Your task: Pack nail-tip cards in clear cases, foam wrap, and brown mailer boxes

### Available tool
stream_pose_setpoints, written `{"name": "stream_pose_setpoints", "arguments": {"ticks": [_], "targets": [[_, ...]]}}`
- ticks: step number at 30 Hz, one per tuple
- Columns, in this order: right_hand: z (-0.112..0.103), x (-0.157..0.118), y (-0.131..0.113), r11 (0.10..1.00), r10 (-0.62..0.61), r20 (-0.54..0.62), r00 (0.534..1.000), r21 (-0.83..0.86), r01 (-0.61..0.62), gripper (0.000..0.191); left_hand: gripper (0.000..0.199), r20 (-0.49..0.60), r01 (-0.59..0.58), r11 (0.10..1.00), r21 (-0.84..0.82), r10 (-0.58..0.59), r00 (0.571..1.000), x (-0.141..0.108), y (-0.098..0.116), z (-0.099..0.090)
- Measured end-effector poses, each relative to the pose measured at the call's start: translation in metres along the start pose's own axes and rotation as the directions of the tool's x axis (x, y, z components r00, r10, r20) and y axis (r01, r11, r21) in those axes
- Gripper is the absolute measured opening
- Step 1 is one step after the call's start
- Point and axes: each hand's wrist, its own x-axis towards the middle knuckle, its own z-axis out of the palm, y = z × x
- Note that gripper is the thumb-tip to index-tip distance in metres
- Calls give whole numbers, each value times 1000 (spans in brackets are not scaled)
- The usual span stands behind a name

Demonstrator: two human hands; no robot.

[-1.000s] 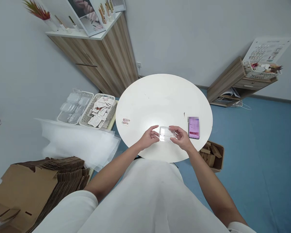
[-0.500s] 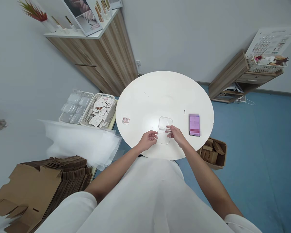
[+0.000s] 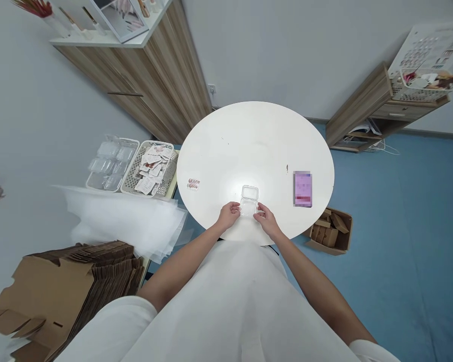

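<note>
A clear plastic case (image 3: 248, 206) lies with its lid open near the front edge of the round white table (image 3: 256, 136). My left hand (image 3: 229, 213) grips the case's left side, and my right hand (image 3: 266, 219) grips its right side, fingers bent at the edges. On the table's left part lies a small card with pinkish nail-like pieces (image 3: 193, 184). A phone (image 3: 302, 189) with a blurred purple screen lies at the right.
Left of the table are a basket of clear cases (image 3: 113, 165), a basket of printed cards (image 3: 151, 168), white sheets (image 3: 124, 216) and folded cardboard (image 3: 56, 291). A box of small cartons (image 3: 330, 231) stands at the lower right; cabinets stand behind.
The case has come down flatter and slightly left in view. My right hand has moved from the hinge area to the case's right side.
</note>
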Motion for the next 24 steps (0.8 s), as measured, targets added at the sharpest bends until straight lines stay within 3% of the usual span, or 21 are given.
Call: {"name": "stream_pose_setpoints", "arguments": {"ticks": [6,10,19,24], "targets": [[2,18,9,996,59,-33,998,-62,-61,58,32,-46,46,995,84,-42,998,13,-12,8],[2,25,13,993,41,-42,998,-105,-45,50,39,-35,40,992,121,-36,999,18,-16,10],[3,20,23,995,39,-2,999,-91,-39,63,53,-64,67,988,141,-58,996,12,-27,18],[4,17,28,992,-21,21,1000,-127,23,62,55,-41,72,984,164,-66,997,12,-28,15]]}}
